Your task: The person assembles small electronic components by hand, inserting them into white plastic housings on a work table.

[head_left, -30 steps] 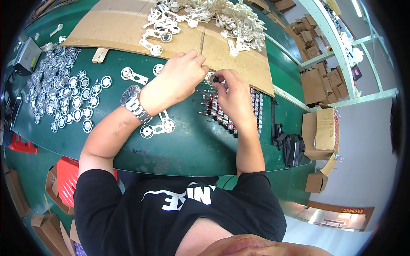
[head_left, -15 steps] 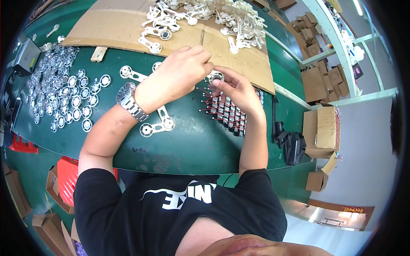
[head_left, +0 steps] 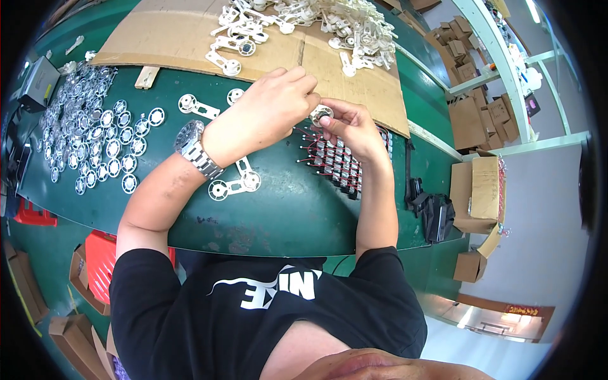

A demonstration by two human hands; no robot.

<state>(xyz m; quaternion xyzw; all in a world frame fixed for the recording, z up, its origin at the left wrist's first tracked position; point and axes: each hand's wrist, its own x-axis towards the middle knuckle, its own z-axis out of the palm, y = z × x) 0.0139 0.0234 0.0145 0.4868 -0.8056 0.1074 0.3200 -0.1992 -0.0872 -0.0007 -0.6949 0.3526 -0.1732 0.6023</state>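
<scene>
Both hands meet over the green table point(head_left: 278, 215). My right hand point(head_left: 345, 126) pinches a small round part point(head_left: 322, 114) up at fingertip height, steady for fitting. My left hand point(head_left: 263, 117) closes on it from above. Motors point(head_left: 339, 163) are racked just below, within reach.

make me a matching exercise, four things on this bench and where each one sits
Things:
1. silver discs
2. white parts pile
3. small motors
4. watch

Places:
A. on the left wrist
B. on the cardboard at the far edge
C. spread over the green table at the far left
D. in rows on the table under the right hand

Pairs: 1-C, 2-B, 3-D, 4-A
</scene>
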